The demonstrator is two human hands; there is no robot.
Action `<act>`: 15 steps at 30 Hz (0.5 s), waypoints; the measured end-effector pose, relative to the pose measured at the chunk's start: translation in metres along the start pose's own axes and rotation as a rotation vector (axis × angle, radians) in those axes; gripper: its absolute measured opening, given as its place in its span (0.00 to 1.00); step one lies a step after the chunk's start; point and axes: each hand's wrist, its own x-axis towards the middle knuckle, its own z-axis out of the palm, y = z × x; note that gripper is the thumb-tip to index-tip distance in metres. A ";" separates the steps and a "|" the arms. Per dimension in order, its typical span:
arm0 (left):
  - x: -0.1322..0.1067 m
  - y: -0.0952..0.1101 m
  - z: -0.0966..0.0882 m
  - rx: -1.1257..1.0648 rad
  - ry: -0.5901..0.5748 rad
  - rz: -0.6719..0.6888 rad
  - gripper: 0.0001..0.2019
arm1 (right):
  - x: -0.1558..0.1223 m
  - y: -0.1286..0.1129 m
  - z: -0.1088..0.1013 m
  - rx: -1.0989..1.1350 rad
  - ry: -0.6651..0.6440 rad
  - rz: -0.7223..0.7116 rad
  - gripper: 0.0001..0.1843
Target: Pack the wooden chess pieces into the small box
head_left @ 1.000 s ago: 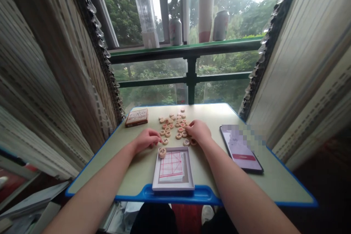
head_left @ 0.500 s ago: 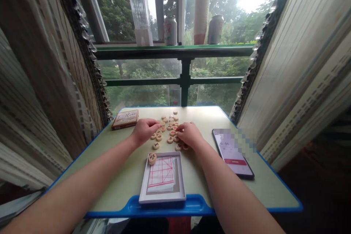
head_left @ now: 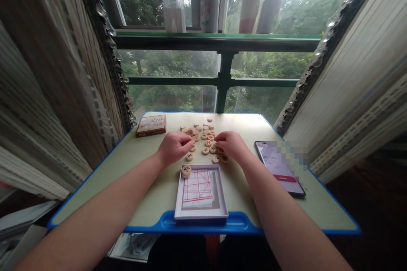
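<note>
My left hand [head_left: 174, 148] sits curled just beside a xiangqi piece [head_left: 190, 157], and my right hand [head_left: 232, 145] is bent down at the edge of the scattered pieces [head_left: 206, 150]. I cannot tell whether either hand holds one. Nearer me than both hands, a shallow tray [head_left: 201, 216] with a red-lined paper board lies on the tabletop [head_left: 95, 190].

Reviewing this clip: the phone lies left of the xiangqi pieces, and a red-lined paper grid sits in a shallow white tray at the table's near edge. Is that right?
No: the phone lies right of the xiangqi pieces, not left, as the head view shows. The rest stands.
</note>
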 end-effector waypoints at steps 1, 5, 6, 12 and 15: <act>0.000 -0.001 0.000 0.003 -0.003 -0.002 0.13 | -0.001 0.000 -0.001 -0.003 0.000 0.002 0.14; 0.000 -0.003 -0.002 0.021 0.001 -0.016 0.12 | -0.001 0.001 -0.006 -0.054 0.040 0.004 0.12; 0.000 -0.003 -0.002 0.027 0.000 -0.013 0.12 | -0.001 0.002 -0.007 -0.080 0.052 0.002 0.12; 0.001 -0.007 -0.002 0.041 -0.006 -0.035 0.12 | 0.004 0.017 -0.009 -0.208 0.114 0.138 0.17; 0.002 -0.009 -0.002 0.041 -0.025 -0.053 0.12 | 0.006 0.020 -0.007 -0.179 0.035 0.194 0.16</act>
